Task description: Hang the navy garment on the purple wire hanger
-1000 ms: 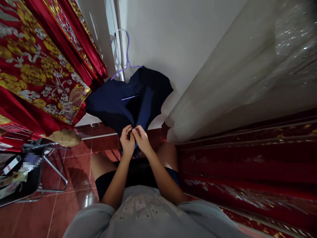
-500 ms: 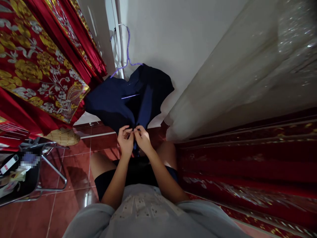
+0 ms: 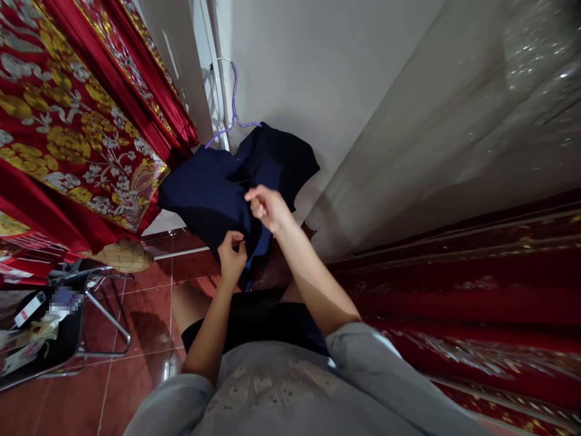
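"Where are we working?"

"At the shirt [image 3: 200,188], hanging near twelve. We're holding our hands apart: left hand [image 3: 233,255] curling by its front edge, right hand [image 3: 269,209] curling higher. We can't tell what either is gripping. We should be steadying the edge, moving gently."

"What's crowding us?"

"The curtain [image 3: 68,142] is hanging at ten, the sheet [image 3: 408,151] at two, the chair [image 3: 68,339] standing at nine."

The chair [image 3: 68,340] stands left of the hanging garment [image 3: 204,188].
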